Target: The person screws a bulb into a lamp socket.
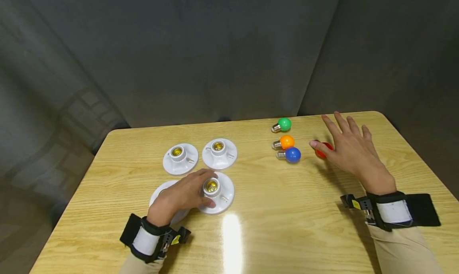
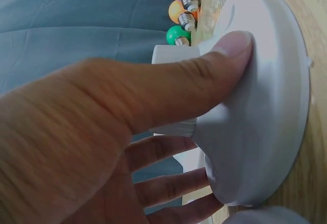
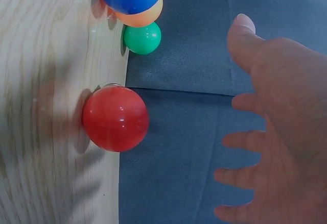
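My left hand (image 1: 186, 191) is on a white round lamp holder (image 1: 225, 194) at the front of the group. Its thumb lies on the sloping base and the fingers reach round the far side of the socket, as the left wrist view shows. That holder stands upright on the table, its brass-coloured socket facing up. Over a red bulb (image 3: 115, 118) at the right hovers my right hand (image 1: 353, 150), fingers spread, with a gap to the bulb in the right wrist view. The bulb is partly hidden by the thumb in the head view.
Two more lamp holders, one at back left (image 1: 186, 166) and one beside it (image 1: 229, 156), stand behind; another (image 1: 157, 190) is partly under my left wrist. Green (image 1: 285, 124), orange (image 1: 287, 141) and blue (image 1: 293, 155) bulbs lie on the wooden table (image 1: 272, 210). A dark curtain hangs behind.
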`<state>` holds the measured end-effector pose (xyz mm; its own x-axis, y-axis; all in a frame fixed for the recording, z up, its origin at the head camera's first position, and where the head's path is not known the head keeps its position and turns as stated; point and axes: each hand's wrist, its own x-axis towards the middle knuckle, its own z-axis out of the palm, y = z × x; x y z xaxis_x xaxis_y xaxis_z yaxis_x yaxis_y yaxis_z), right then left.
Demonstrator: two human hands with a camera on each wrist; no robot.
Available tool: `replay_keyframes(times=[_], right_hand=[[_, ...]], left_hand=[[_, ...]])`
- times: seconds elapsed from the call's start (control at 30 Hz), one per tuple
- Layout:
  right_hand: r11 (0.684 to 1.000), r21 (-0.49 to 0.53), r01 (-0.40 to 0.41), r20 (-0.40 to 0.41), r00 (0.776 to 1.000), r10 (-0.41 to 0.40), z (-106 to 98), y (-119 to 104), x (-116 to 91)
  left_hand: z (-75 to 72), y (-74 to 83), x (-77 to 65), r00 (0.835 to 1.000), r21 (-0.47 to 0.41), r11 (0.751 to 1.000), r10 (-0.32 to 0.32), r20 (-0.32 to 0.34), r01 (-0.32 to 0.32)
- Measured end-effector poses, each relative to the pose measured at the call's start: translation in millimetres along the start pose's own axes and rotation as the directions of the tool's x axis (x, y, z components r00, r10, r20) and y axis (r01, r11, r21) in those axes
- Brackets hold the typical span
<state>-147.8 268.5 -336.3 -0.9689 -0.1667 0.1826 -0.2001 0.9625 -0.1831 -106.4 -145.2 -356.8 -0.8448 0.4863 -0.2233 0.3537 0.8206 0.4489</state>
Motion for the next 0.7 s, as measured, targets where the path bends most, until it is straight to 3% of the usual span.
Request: replay_keyframes(times=[0.4,0.7], right_hand=[[1.000,0.010,-0.022,0.037,0.999,0.022,1.6,-1.9,0.6],[1.000,0.002,-0.019,0.041,0.999,0.019,4.4,-2.2,1.0]], left_hand=[[2.9,4.2,1.5,1.000,-0.026,1.000,0.000,-0.017,-0.001],[6.3,9.3,2.0,1.000,0.003,1.000,0.009,-0.012,-0.009]])
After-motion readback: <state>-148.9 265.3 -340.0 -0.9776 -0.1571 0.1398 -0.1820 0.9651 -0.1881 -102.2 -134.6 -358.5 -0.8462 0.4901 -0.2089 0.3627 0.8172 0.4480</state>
